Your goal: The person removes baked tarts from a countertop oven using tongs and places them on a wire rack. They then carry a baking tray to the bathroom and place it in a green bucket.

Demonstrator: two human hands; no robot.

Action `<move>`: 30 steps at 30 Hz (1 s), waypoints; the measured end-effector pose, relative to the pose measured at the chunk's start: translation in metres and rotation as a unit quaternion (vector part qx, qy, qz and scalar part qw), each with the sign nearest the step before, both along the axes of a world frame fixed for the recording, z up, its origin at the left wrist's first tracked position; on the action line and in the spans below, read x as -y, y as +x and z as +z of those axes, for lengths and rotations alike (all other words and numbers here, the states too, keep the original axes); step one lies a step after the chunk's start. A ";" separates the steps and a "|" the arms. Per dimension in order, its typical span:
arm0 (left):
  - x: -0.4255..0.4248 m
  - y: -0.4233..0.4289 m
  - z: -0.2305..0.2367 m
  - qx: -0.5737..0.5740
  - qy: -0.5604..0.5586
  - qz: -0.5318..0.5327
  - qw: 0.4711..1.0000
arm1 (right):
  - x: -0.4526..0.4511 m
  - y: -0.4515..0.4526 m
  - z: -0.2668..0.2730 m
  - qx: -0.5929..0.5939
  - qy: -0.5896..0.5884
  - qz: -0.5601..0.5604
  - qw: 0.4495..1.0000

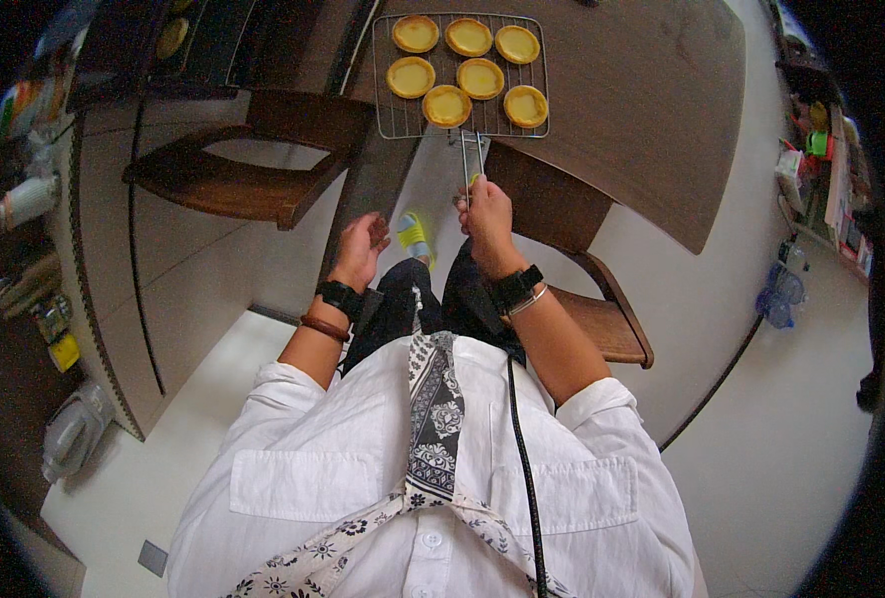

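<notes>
My right hand grips the long metal handle of a rectangular wire rack. Several round egg tarts with pale yellow filling and golden crusts lie on the rack, away from my body. The rack's right part overlaps the brown tabletop in view; whether it touches the table I cannot tell. My left hand is held low to the left of the handle, fingers slightly curled and apart, with nothing in it. Part of the handle is hidden in my right hand.
A brown table stands ahead to the right. One wooden chair is at the left, another beside my right forearm. Plastic bottles lie at the far right. A black cable hangs down my shirt.
</notes>
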State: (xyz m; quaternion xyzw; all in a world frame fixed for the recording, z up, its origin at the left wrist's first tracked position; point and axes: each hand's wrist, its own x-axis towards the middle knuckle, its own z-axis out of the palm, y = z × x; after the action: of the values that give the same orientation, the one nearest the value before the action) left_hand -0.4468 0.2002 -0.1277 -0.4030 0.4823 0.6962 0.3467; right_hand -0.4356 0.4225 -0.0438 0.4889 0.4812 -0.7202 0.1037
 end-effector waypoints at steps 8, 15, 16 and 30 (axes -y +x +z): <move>-0.008 -0.003 0.003 -0.001 0.001 -0.002 1.000 | -0.001 0.017 -0.034 -0.043 0.178 0.056 0.982; -0.012 -0.003 0.008 -0.014 -0.019 -0.015 1.000 | 0.002 0.019 -0.032 0.005 0.342 0.171 0.924; -0.012 -0.003 0.008 -0.011 -0.018 -0.011 1.000 | 0.003 0.020 -0.032 0.008 0.320 0.160 0.934; -0.012 -0.004 0.004 -0.019 -0.008 -0.018 1.000 | 0.002 0.019 -0.051 -0.026 0.214 0.181 0.960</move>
State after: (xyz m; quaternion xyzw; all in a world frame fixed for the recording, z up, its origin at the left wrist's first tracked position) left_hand -0.4508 0.2127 -0.1240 -0.3839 0.5016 0.6933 0.3470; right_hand -0.4168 0.4209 -0.0949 0.3857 0.7068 -0.5823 0.1125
